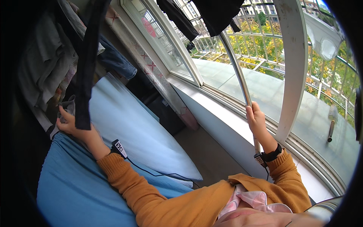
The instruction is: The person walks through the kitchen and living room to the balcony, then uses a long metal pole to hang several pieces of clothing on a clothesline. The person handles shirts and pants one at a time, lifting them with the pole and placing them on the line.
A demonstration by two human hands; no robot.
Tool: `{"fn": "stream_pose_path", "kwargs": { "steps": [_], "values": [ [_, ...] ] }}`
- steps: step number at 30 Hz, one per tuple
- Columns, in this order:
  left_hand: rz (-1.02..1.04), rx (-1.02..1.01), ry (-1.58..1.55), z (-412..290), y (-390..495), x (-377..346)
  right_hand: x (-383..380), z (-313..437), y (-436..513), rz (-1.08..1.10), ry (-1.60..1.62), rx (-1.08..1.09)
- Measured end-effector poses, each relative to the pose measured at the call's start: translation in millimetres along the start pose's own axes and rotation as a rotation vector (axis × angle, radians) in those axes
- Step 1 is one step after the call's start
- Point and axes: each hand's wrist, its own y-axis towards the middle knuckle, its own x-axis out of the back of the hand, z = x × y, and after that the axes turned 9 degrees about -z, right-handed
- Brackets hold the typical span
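My right hand (256,119) is wrapped around a shiny metal pole (236,65), which slants up past the open window. At the pole's upper end hangs a black garment (217,17); whether it rests on the pole is unclear. On the left, my left hand (69,124) is against a bunched grey cloth (68,106), beside hanging grey garments (46,65). A dark strip of fabric (85,76) dangles in front of that hand and hides part of it, so its grip on the cloth is uncertain. Below it spreads a blue fabric (76,176).
A light blue sheet (127,113) hangs beside the left arm, near jeans (116,59). The window frame (290,71) and white sill (218,109) run along the right. Outside are metal bars and a scraper-like tool (331,130) on a ledge. Cabled devices (119,149) sit at both wrists.
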Motion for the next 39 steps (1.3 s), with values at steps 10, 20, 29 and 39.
{"fn": "stream_pose_path", "kwargs": {
  "steps": [10,20,29,39],
  "values": [
    [-0.177,-0.098,-0.269,17,-18,-23,-65,-1,118,0.067,0.159,-0.209],
    [-0.194,-0.156,-0.237,40,-37,-40,-136,-10,232,0.034,-0.018,-0.069],
    [-0.156,-0.273,-0.185,74,-42,-54,-240,-31,310,-0.085,-0.297,0.125],
    [-0.133,-0.298,-0.054,97,-45,-56,-326,-6,360,-0.125,-0.46,0.15]
  ]
}}
